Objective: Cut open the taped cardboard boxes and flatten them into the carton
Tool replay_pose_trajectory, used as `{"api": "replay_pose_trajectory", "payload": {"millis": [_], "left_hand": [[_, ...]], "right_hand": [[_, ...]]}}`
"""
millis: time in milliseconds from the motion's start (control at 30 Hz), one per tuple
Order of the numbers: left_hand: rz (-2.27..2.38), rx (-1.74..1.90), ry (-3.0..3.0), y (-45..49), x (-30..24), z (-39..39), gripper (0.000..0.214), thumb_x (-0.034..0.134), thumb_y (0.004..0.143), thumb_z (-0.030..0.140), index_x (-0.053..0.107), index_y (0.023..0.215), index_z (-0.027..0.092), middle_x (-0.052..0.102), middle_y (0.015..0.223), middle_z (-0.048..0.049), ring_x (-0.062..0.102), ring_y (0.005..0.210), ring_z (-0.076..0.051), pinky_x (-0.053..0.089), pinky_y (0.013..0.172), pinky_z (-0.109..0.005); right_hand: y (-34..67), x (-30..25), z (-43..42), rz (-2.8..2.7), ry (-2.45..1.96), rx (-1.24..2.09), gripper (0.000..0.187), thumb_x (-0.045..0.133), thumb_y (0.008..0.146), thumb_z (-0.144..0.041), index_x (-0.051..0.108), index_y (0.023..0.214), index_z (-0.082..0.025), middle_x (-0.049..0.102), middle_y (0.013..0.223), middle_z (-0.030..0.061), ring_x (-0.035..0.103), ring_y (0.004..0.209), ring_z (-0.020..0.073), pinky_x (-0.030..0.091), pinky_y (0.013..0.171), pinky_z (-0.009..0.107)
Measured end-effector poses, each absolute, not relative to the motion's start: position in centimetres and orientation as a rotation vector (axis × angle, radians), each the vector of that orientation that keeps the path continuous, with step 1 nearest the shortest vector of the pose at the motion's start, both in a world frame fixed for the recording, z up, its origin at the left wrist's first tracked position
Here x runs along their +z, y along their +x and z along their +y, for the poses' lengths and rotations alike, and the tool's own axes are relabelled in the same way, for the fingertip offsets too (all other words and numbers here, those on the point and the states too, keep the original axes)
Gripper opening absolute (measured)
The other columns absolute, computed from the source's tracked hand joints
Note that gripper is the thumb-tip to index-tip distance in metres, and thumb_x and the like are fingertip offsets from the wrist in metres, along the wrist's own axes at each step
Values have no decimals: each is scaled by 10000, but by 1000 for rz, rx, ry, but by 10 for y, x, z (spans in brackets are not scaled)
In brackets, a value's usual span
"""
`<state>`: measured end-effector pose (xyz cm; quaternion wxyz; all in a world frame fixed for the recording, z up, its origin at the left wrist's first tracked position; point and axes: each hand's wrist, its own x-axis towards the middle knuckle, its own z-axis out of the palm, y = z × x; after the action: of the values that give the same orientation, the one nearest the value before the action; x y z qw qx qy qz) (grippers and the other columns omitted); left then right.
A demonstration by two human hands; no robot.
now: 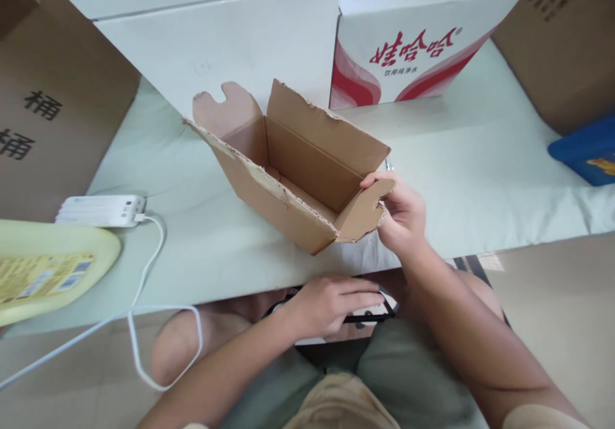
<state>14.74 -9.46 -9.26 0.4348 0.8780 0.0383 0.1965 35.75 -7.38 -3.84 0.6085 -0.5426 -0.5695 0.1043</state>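
Note:
On the pale green cloth stands an open brown cardboard box (278,214), its top flaps up and its inside bare. My right hand (402,214) pinches the notched flap at the box's right end, thumb and fingers on either side of the cardboard. Down at my lap, my left hand (331,304) lies flat with its fingers stretched out over a flat, black-edged thing (368,317). Most of that thing is covered by the hand, and I cannot make out its kind. Just behind my right hand a small shiny object (389,164) peeks out, mostly hidden.
Large white cartons, one with red lettering (413,57), line the back. Brown cartons flank the left (52,115) and right (567,51). At left lie a white power bank (103,211) with a cable (161,243) and a yellow bottle (57,269). A blue packet (583,150) sits right.

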Motion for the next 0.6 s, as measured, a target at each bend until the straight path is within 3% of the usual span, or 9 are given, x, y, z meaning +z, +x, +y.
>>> {"api": "replay_pose_trajectory", "payload": {"millis": [100,167,267,367,500,600], "left_hand": [[94,585,2254,148,-94,-95,303,508,1079,290,776,1008,169,816,908,-78,780,783,-167,596,732,-225],[108,626,2283,149,-91,-96,356,486,1085,287,750,881,162,750,690,-42,715,600,-146,541,592,-225],[160,782,2291,143,-73,-90,262,510,1058,224,736,939,169,777,734,-48,736,618,-153,537,577,-246],[218,1067,2270,128,-41,-71,65,672,979,204,729,949,200,768,699,-16,727,591,-152,568,595,-251],[584,1513,1878,106,0,-40,143,661,1018,273,804,1018,270,760,725,-9,734,639,-158,605,586,-270],[662,1387,1609,98,15,-32,127,714,996,333,832,1044,332,752,712,8,709,587,-143,612,536,-264]], "right_hand": [[357,-38,-73,-1319,-1252,257,113,603,838,-179,588,738,-230,733,945,50,589,699,164,492,619,340],[357,-37,-74,-1327,-1233,253,121,603,835,-156,589,738,-227,733,950,49,585,691,158,489,614,331],[358,-37,-75,-1339,-1209,248,131,584,851,-142,605,753,-227,735,952,52,594,695,161,494,626,334],[359,-39,-76,-1355,-1134,318,121,587,902,-221,586,781,-230,729,939,61,627,742,185,508,669,356],[359,-43,-73,-1284,-1018,378,245,635,944,-419,494,835,-251,709,890,43,607,735,186,492,661,343],[360,-44,-69,-1243,-1014,361,266,637,962,-452,488,859,-257,696,869,28,602,732,181,477,653,331]]}}
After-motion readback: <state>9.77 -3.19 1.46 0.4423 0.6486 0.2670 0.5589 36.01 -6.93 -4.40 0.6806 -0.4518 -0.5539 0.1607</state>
